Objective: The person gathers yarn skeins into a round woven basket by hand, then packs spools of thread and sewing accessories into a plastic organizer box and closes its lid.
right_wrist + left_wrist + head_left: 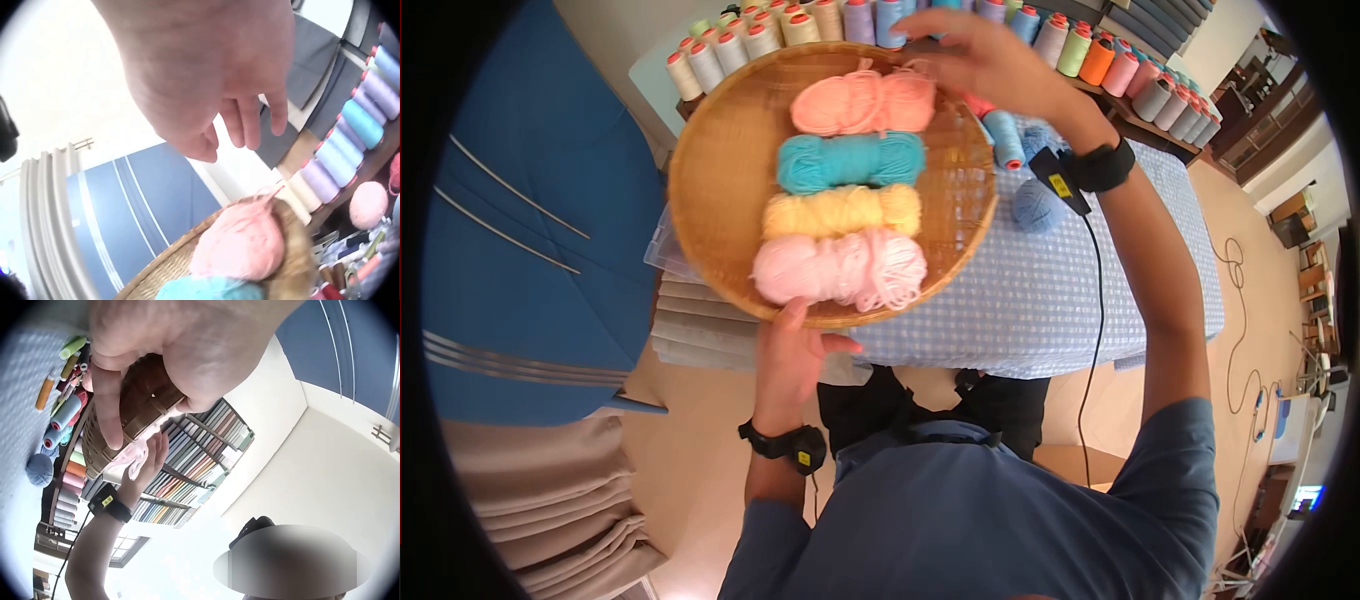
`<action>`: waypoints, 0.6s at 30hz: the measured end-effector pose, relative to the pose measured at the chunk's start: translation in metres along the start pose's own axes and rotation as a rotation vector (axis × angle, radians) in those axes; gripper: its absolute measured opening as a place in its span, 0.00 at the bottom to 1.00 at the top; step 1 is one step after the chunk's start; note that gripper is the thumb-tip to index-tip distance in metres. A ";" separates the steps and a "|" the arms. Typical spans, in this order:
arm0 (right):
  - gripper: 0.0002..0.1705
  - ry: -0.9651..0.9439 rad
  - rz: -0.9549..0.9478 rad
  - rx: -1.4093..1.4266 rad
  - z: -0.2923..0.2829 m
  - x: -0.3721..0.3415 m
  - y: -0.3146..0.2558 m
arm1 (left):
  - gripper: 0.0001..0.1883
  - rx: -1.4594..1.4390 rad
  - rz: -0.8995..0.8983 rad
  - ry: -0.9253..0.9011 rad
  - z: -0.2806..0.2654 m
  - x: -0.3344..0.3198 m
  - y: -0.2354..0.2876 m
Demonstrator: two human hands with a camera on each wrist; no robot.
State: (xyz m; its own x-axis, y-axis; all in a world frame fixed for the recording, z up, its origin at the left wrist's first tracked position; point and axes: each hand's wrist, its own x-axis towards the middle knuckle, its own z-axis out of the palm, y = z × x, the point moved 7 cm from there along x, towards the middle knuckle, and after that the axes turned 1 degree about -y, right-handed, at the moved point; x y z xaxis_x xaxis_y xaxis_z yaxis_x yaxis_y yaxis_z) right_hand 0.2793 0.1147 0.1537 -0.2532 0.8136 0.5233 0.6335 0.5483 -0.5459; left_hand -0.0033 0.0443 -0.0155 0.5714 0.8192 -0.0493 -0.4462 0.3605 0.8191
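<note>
A round woven basket (710, 190) is held up by my left hand (788, 365), its thumb at the near rim and its fingers under the base in the left wrist view. Inside lie four yarn skeins in a column: coral (862, 103), teal (850, 162), yellow (842, 211) and pale pink (840, 268). Over the far right rim hovers my right hand (990, 65); in the right wrist view its fingers hang loosely above the coral skein (240, 240), apart from it, with nothing in them.
Behind the basket stand rows of thread cones (1097, 62). Blue yarn balls (1038, 205) and a light blue cone (1004, 138) lie on the checked tablecloth (1040, 290). A blue panel (530, 230) is at the left. A black cable (1097, 330) hangs from the right wrist.
</note>
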 end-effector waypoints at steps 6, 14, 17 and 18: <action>0.24 -0.259 0.237 -0.561 -0.014 -0.023 0.130 | 0.24 -0.014 0.048 0.059 -0.026 0.001 0.011; 0.32 -0.278 0.668 -0.710 0.013 -0.051 0.238 | 0.24 0.004 0.062 0.147 -0.039 0.001 0.016; 0.33 -0.222 0.720 -0.805 0.005 -0.047 0.235 | 0.24 -0.022 0.059 0.102 -0.036 0.005 0.015; 0.33 -0.225 0.707 -0.806 0.000 -0.045 0.226 | 0.24 -0.025 0.070 0.109 -0.035 0.007 0.016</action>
State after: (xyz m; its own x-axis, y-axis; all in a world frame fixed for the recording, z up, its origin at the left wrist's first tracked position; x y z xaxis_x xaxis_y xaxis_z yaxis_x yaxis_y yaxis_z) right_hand 0.4338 0.2021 0.0074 0.2797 0.9564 0.0842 0.9599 -0.2768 -0.0451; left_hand -0.0302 0.0718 -0.0224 0.4604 0.8859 -0.0558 -0.4998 0.3107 0.8085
